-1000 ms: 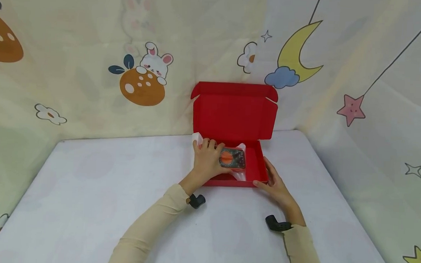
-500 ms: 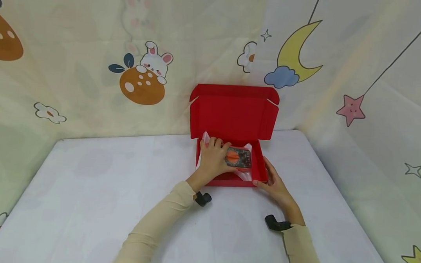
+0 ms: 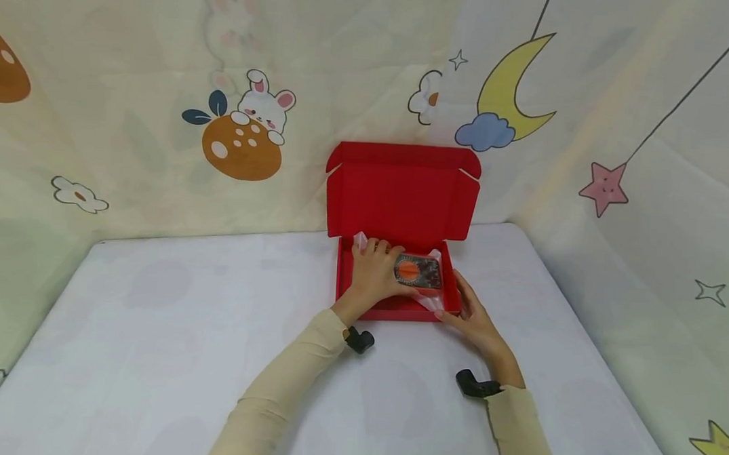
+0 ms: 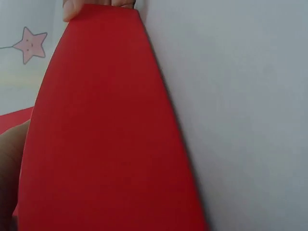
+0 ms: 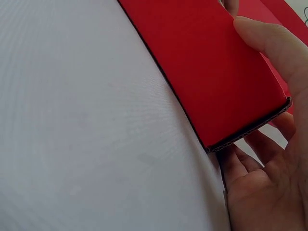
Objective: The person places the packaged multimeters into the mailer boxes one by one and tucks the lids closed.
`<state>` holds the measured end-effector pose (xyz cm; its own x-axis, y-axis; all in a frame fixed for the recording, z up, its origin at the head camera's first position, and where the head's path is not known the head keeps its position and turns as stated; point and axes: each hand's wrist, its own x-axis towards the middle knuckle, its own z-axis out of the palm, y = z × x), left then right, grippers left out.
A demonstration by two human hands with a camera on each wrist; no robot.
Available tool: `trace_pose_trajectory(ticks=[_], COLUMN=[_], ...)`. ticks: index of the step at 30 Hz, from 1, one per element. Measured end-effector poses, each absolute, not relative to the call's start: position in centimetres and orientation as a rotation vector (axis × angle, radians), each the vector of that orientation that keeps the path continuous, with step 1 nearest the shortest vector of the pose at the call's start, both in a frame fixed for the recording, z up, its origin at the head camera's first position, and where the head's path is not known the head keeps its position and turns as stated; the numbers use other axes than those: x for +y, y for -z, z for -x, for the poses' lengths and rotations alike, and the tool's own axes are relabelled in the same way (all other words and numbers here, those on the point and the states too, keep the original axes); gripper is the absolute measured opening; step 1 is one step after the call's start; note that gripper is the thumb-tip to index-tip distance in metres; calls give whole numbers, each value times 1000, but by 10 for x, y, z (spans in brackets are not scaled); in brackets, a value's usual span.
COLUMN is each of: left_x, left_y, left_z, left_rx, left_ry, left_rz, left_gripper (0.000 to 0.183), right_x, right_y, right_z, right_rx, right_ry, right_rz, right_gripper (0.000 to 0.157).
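Observation:
A red cardboard box (image 3: pixel 403 316) stands with its lid (image 3: pixel 402 195) raised at the back of the table. Inside it lies a multimeter (image 3: pixel 430 272) with a dark face and orange dial, with clear plastic wrap (image 3: pixel 431 302) around it. My left hand (image 3: pixel 376 277) grips the multimeter's left end from above, hiding that part. At the box's front right corner, my right hand (image 3: pixel 475 326) holds on, thumb over the front wall (image 5: pixel 202 62) and fingers along the side. The left wrist view is mostly filled by the box's front wall (image 4: pixel 106 125).
The white-covered table (image 3: pixel 182 342) spreads out to the left and in front of the box. A printed cloth backdrop (image 3: pixel 359 64) hangs right behind the lid and along both sides.
My left hand has shifted right with the multimeter, which now sits nearer the box's right wall. My right hand has kept its place at the corner.

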<state>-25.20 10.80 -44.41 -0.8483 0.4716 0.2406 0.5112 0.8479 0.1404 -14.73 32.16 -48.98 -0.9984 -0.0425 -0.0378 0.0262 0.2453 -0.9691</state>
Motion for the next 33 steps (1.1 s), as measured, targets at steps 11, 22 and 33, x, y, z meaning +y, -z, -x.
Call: trace_pose_trajectory(ticks=[11, 22, 33], left_x=[99, 106, 108], left_y=[467, 469, 471], left_z=[256, 259, 261], left_rx=[-2889, -2983, -3037], left_ry=[441, 385, 314], left_rz=[711, 747, 727], left_gripper=[87, 91, 98], right_x=[317, 322, 324], right_y=[495, 490, 491], right_z=[148, 148, 152], right_rx=[2442, 2474, 2480], right_ry=[1869, 1849, 1821], right_rz=[-50, -29, -30], right_gripper=[90, 88, 90])
